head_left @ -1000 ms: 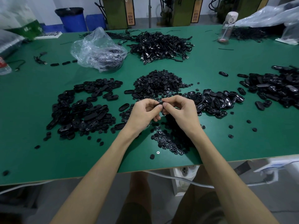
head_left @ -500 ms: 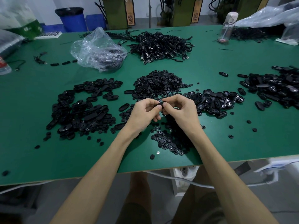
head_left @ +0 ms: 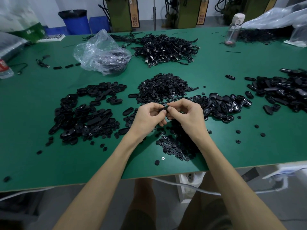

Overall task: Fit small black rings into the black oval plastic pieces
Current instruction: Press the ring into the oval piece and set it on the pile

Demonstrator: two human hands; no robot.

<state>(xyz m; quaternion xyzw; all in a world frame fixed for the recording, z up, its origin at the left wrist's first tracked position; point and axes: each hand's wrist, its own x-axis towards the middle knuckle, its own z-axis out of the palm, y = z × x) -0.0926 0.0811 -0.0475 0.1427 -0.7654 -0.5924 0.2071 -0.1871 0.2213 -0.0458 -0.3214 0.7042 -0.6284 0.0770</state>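
My left hand (head_left: 147, 117) and my right hand (head_left: 186, 116) meet over the middle of the green table (head_left: 33, 105), both pinching one black oval piece (head_left: 163, 109) between thumbs and fingertips. Whether a ring sits in it is hidden by the fingers. A heap of small black rings (head_left: 163, 87) lies just beyond the hands, and more rings (head_left: 176, 146) are scattered under my right wrist. Piles of oval pieces lie to the left (head_left: 86, 113), to the right (head_left: 222, 105) and at the far right (head_left: 282, 90).
A crumpled clear plastic bag (head_left: 101, 53) and a heap of black cables (head_left: 166, 48) lie further back. A clear bottle (head_left: 232, 32) stands at the back right. Loose rings dot the table near its front edge (head_left: 166, 175). A blue bin (head_left: 74, 22) stands behind the table.
The hands stay together at the same spot; only the fingers have shifted slightly on the oval piece.
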